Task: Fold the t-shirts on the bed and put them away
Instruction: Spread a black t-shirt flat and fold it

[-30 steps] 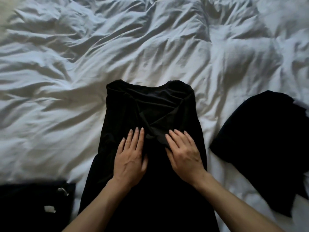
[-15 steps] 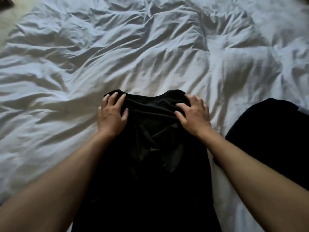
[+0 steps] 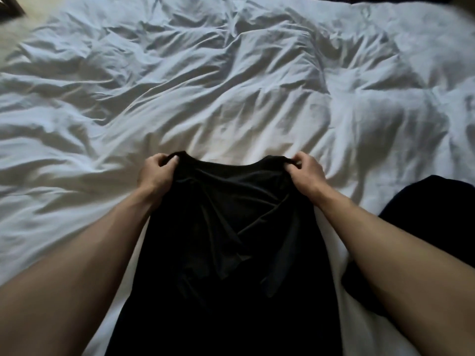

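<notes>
A black t-shirt (image 3: 231,240) lies lengthwise on the white bed (image 3: 231,98), its sides folded inward so it forms a narrow strip with the collar at the far end. My left hand (image 3: 156,170) pinches the left shoulder corner, fingers curled round the fabric. At the right shoulder corner my right hand (image 3: 305,173) grips the cloth the same way. The shirt's lower end runs out of the bottom of the view.
A second black garment (image 3: 431,209) lies on the bed to the right, partly cut off by the frame edge. The rumpled white duvet covers the whole bed beyond the shirt. A dark object (image 3: 10,6) shows at the top left corner.
My hands went from lying flat on the shirt's middle up to its shoulder corners, and their fingers now curl round the fabric. The view has moved closer.
</notes>
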